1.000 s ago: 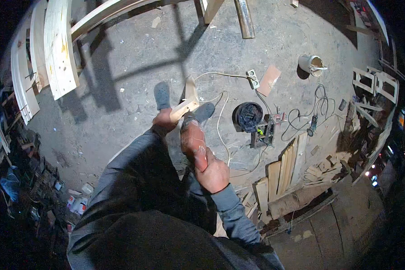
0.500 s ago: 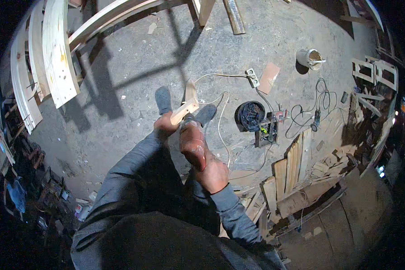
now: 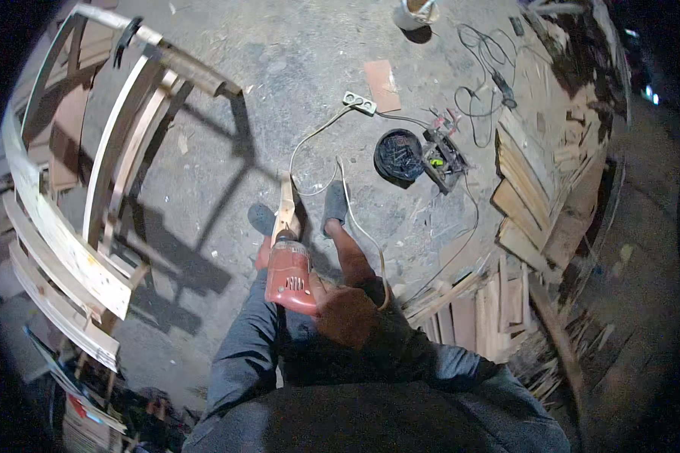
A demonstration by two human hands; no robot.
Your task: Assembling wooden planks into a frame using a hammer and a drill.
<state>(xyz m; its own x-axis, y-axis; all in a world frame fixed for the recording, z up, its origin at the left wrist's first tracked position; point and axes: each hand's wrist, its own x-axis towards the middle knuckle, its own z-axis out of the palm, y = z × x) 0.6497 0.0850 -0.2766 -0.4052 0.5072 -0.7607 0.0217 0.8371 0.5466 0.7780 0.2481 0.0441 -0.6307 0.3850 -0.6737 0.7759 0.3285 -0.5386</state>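
Right hand (image 3: 347, 313) clenched around the rear of a red power tool (image 3: 289, 275), fingers wrapped on the handle, back of the hand turned up to the camera. Tool pointing away, front end pressed against a narrow wooden piece (image 3: 285, 210) standing between 2 grey shoes (image 3: 335, 205) on the concrete floor (image 3: 227, 158). Left hand (image 3: 264, 253) mostly hidden behind the tool and the wood, only a small part seen at the left side of the tool; cannot tell if closed or released. White cable (image 3: 355, 219) running from the right wrist out over the floor toward a white socket strip (image 3: 360, 103) farther away.

Far right of the shoes, a round black container (image 3: 397, 155) just beside a small dark machine (image 3: 443, 151) with thin black wires around. Flat brown board (image 3: 382, 85) near the socket strip, white bucket (image 3: 413, 11) at the far edge. Stacked wooden boards (image 3: 533, 196) on the right, more offcuts nearer. Long curved wooden frames (image 3: 68, 249) on the left, throwing dark shadows on the floor.
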